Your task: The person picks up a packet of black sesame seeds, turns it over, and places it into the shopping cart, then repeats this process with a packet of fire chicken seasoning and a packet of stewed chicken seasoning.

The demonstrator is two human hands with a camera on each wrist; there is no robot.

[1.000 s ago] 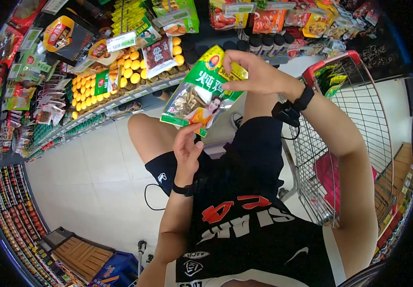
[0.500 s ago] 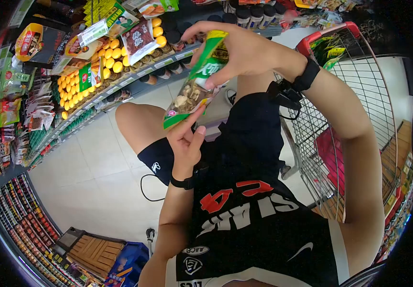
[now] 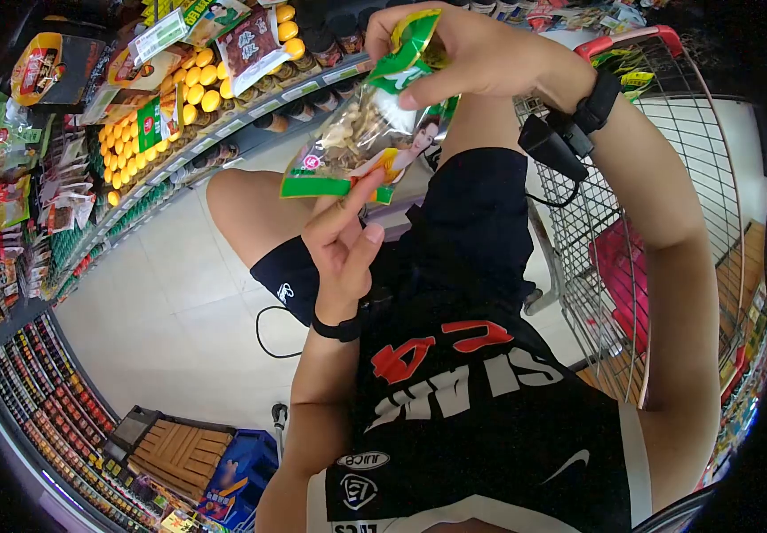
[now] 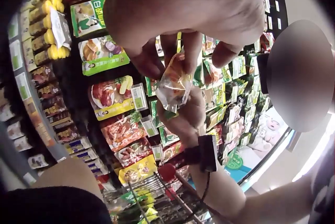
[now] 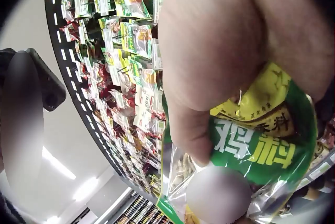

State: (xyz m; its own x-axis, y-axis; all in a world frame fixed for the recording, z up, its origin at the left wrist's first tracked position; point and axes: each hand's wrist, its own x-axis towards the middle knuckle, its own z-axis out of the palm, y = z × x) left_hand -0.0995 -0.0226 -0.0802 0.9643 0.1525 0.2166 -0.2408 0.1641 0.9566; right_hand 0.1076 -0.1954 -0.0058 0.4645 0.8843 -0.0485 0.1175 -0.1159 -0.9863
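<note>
A clear-windowed seasoning packet (image 3: 343, 142) with green ends and brownish dried pieces inside hangs tilted between both hands in the head view. My right hand (image 3: 490, 64) grips its upper end, thumb on the printed front, and the top there is bent. Close up in the right wrist view, the packet (image 5: 261, 143) shows green and yellow printing under the right thumb. Lower down, my left hand (image 3: 343, 253) pinches the bottom edge, its straight index finger across the front and the thumb apart. In the left wrist view the packet (image 4: 175, 85) appears below the left fingers, end-on.
A wire shopping cart (image 3: 641, 151) with a red handle stands at the right, holding green packets and a pink item (image 3: 619, 275). Ahead to the left is a shelf (image 3: 250, 129) bearing yellow-capped jars (image 3: 192, 93) and hanging packets. A blue box (image 3: 239, 480) stands at lower left.
My right hand has changed its grip on the packet, thumb now on the front. The packet turned partly away, then back toward the head camera. My left index finger has come across its lower front.
</note>
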